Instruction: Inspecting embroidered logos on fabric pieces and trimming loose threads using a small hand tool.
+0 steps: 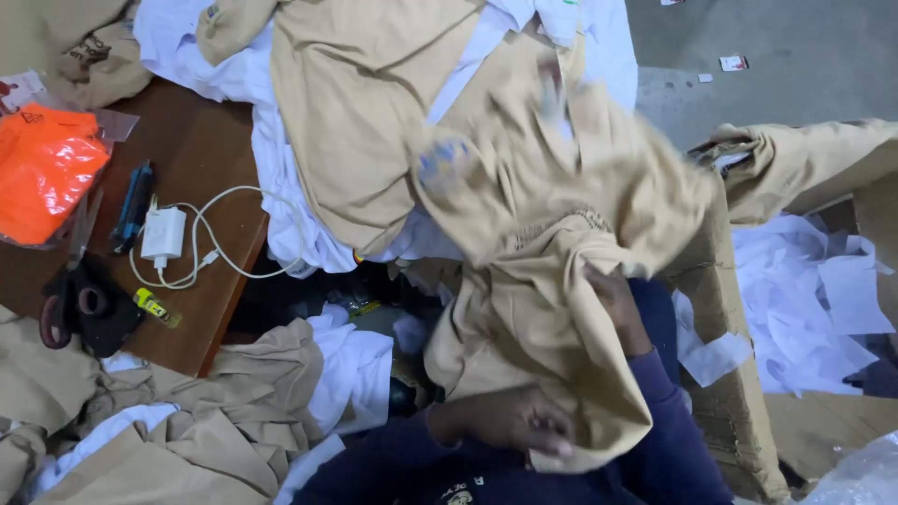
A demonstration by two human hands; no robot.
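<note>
**A:** The tan garment (552, 281) was up in both hands just in front of the cardboard box (720, 281), and it was blurred, so mid-swing I'd judge. Soft knit, limp, with a ribbed band showing near the middle.

**B:** And the grips?

**A:** Left hand (514, 421) had its grip closed on the lower hem, fingers curled into the fabric. Right hand (617, 304) was half buried in the folds beside the box; whether its grip was closed, I couldn't tell.

**B:** Risks?

**A:** A loose sleeve could have snagged on the box's ragged torn edge, or dragged the white paper scraps (814, 299) inside it. With one hand doubtful, the cloth might have slipped onto the heap of tan and white clothes (374, 112) left of the box.

**B:** Further left?

**A:** The brown wooden surface (206, 150), carrying a white charger (164, 234) with looping cable, black-handled scissors (75, 304), and a glossy orange packet (42, 168). A trailing hem could have caught that cable.
</note>
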